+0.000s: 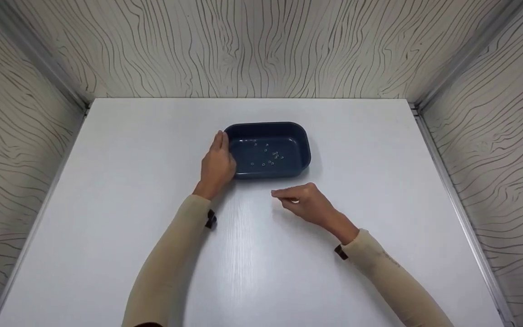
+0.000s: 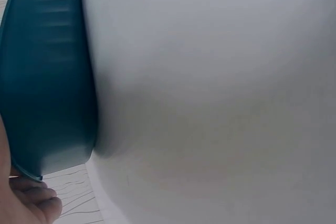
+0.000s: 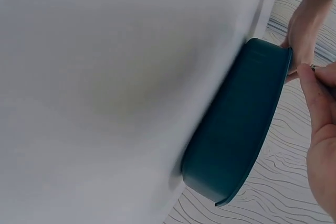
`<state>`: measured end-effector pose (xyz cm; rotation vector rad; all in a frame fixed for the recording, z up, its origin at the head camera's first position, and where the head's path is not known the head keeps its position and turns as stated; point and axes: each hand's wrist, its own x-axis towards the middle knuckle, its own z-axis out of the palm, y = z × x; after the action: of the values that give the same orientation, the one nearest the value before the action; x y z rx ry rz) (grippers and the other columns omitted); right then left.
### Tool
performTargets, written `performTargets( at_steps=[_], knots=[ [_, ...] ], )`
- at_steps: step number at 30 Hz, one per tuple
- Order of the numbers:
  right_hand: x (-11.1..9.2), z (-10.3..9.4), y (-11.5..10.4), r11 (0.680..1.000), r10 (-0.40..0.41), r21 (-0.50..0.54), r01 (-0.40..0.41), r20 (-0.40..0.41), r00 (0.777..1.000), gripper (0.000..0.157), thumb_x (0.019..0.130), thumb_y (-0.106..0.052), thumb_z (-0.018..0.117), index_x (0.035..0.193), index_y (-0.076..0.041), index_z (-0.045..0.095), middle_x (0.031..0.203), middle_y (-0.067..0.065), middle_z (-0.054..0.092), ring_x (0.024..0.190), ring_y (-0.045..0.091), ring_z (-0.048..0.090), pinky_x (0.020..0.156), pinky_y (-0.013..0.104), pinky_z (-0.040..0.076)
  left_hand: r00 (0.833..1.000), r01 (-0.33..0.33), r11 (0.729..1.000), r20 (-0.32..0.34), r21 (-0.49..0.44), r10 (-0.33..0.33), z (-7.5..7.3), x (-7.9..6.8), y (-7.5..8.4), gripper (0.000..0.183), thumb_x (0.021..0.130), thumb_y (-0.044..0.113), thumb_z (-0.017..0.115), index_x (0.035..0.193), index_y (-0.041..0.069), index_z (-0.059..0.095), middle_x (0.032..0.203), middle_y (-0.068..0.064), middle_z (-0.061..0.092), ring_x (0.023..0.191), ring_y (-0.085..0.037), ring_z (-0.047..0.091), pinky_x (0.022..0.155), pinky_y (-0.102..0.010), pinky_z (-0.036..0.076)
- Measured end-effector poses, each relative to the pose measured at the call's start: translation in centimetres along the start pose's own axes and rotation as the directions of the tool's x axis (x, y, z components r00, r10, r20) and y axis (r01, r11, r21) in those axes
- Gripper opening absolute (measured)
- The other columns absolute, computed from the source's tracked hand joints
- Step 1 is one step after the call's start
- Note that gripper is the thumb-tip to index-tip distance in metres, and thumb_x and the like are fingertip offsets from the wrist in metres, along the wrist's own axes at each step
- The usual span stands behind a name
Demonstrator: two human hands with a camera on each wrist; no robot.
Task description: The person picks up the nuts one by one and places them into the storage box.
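Note:
A dark blue rectangular tray [image 1: 266,175] with rounded corners sits on the white table, looking teal in both wrist views. Several tiny pale rings [image 1: 275,155] lie scattered on its floor. My left hand [image 1: 218,165] grips the tray's left side at the rim; in the left wrist view its curled fingertips [image 2: 50,208] show by the rim's edge. Just in front of the tray, my right hand [image 1: 309,204] is raised over the table, thumb and forefinger pinched together. Between those fingertips the right wrist view shows a tiny dark metallic piece [image 3: 313,67], its kind too small to tell.
The white table [image 1: 130,150] runs back to a wood-grain patterned wall [image 1: 243,50], with similar panels on the left and right. Metal rails [image 1: 459,200] edge the table's sides. A small black device [image 1: 210,219] sits at my left wrist, another [image 1: 341,252] at my right.

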<state>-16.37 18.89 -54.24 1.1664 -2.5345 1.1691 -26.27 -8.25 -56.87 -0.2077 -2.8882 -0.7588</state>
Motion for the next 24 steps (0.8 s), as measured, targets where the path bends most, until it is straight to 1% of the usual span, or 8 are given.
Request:
performTargets(
  at_steps=[4, 7, 10, 13, 16, 20, 24],
  knots=[
    [0.3, -0.3, -0.3, 0.994, 0.092, 0.067, -0.089, -0.037, 0.995, 0.028, 0.090, 0.009, 0.073, 0.114, -0.002, 0.081, 0.111, 0.012, 0.081, 0.095, 0.023, 0.081, 0.075, 0.024, 0.066, 1.000, 0.011, 1.000, 0.005, 0.007, -0.011, 0.1, 0.0, 0.0, 0.057, 0.107, 0.012, 0.033, 0.161, -0.006, 0.030, 0.170, -0.023, 0.032, 0.158, -0.035, 0.036, 0.125, -0.046, 0.042],
    [0.5, -0.4, -0.4, 0.985, 0.142, 0.109, -0.134, -0.070, 0.987, 0.026, 0.091, 0.008, 0.072, 0.113, -0.003, 0.082, 0.108, 0.011, 0.082, 0.094, 0.023, 0.081, 0.075, 0.022, 0.065, 1.000, 0.017, 1.000, 0.006, 0.013, -0.017, 0.1, 0.1, 0.1, 0.057, 0.107, 0.011, 0.032, 0.162, -0.005, 0.030, 0.170, -0.023, 0.033, 0.157, -0.035, 0.038, 0.123, -0.046, 0.044],
    [0.6, -0.5, -0.3, 0.972, 0.188, 0.163, -0.172, -0.090, 0.978, 0.025, 0.092, 0.008, 0.071, 0.111, -0.002, 0.082, 0.106, 0.013, 0.082, 0.093, 0.025, 0.081, 0.076, 0.019, 0.063, 1.000, 0.020, 1.000, 0.007, 0.014, -0.020, 0.1, 0.1, 0.1, 0.058, 0.106, 0.011, 0.032, 0.162, -0.005, 0.030, 0.170, -0.023, 0.033, 0.157, -0.035, 0.038, 0.123, -0.046, 0.044],
    [0.8, -0.7, -0.1, 0.952, 0.240, 0.219, -0.215, -0.095, 0.966, 0.023, 0.093, 0.007, 0.071, 0.112, -0.001, 0.081, 0.106, 0.014, 0.082, 0.095, 0.027, 0.081, 0.079, 0.018, 0.063, 1.000, 0.021, 1.000, 0.007, 0.011, -0.021, 0.0, 0.1, 0.1, 0.058, 0.106, 0.010, 0.033, 0.162, -0.005, 0.030, 0.170, -0.023, 0.032, 0.157, -0.035, 0.038, 0.123, -0.046, 0.044],
    [1.0, -1.0, 0.0, 0.918, 0.308, 0.288, -0.271, -0.092, 0.947, 0.022, 0.093, 0.003, 0.073, 0.113, -0.001, 0.081, 0.109, 0.016, 0.081, 0.099, 0.028, 0.081, 0.082, 0.020, 0.064, 1.000, 0.019, 1.000, 0.005, 0.010, -0.019, 0.0, 0.2, 0.1, 0.058, 0.106, 0.011, 0.034, 0.162, -0.005, 0.030, 0.170, -0.023, 0.033, 0.156, -0.035, 0.039, 0.122, -0.046, 0.045],
    [1.2, -1.5, 0.2, 0.865, 0.407, 0.359, -0.351, -0.093, 0.909, 0.020, 0.093, -0.002, 0.076, 0.113, -0.004, 0.082, 0.111, 0.015, 0.081, 0.102, 0.026, 0.080, 0.085, 0.023, 0.065, 1.000, 0.019, 1.000, 0.003, 0.006, -0.019, 0.1, 0.2, 0.0, 0.058, 0.106, 0.012, 0.033, 0.162, -0.005, 0.030, 0.170, -0.023, 0.032, 0.157, -0.035, 0.038, 0.124, -0.046, 0.043],
    [1.6, -1.9, 0.5, 0.818, 0.479, 0.412, -0.402, -0.100, 0.872, 0.019, 0.093, -0.004, 0.077, 0.111, -0.006, 0.082, 0.111, 0.014, 0.081, 0.102, 0.023, 0.080, 0.086, 0.025, 0.065, 1.000, 0.024, 1.000, 0.007, 0.002, -0.024, 0.1, 0.2, 0.0, 0.058, 0.106, 0.012, 0.033, 0.162, -0.004, 0.030, 0.171, -0.022, 0.032, 0.157, -0.034, 0.037, 0.125, -0.045, 0.041]
  ],
)
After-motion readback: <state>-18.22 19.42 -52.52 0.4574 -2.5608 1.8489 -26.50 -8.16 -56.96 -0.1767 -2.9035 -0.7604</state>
